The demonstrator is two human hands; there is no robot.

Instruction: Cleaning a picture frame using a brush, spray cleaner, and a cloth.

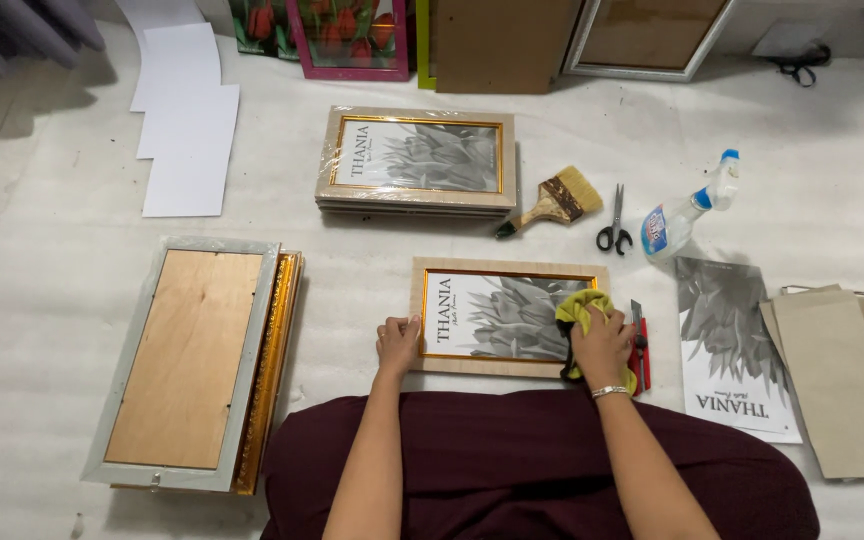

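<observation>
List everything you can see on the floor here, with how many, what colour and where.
Picture frame: one, beige with gold trim, centre.
Cloth: one, yellow-green, on that frame's right end.
Wrapped frame stack: one, beige, above centre.
Face-down frames: stack, silver and gold, left.
Brush: one, wooden.
Scissors: one, black.
Spray bottle: one, clear and blue.
Cutter: one, red.
Print: one, grey, right.
Card sheets: brown, far right.
White sheets: top left.
Left hand: on frame edge.
Right hand: on cloth.
</observation>
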